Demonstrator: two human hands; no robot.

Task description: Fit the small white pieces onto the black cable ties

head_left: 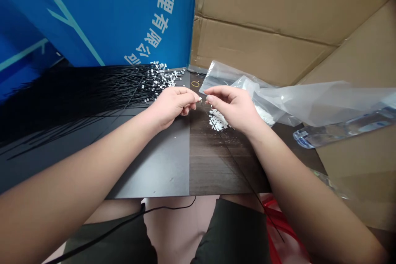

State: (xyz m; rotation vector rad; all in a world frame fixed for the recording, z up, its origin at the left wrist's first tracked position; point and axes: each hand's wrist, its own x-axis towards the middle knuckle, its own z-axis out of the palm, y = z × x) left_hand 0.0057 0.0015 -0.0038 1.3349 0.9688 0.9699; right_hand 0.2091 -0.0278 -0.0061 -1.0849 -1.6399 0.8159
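White tag [200,99] above table [204,152], pinched in left hand [175,105]; whether black wire [238,161] is threaded, hard to tell. Right hand [236,107] just beside, thumb and forefinger apart. Apparently done: tagged bundle [123,86]. Remaining: loose tags [217,120].

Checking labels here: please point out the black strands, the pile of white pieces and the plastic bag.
Black strands [93,93]: head view, middle of the bundle.
Pile of white pieces [218,121]: head view, exposed left part.
Plastic bag [293,101]: head view, middle.
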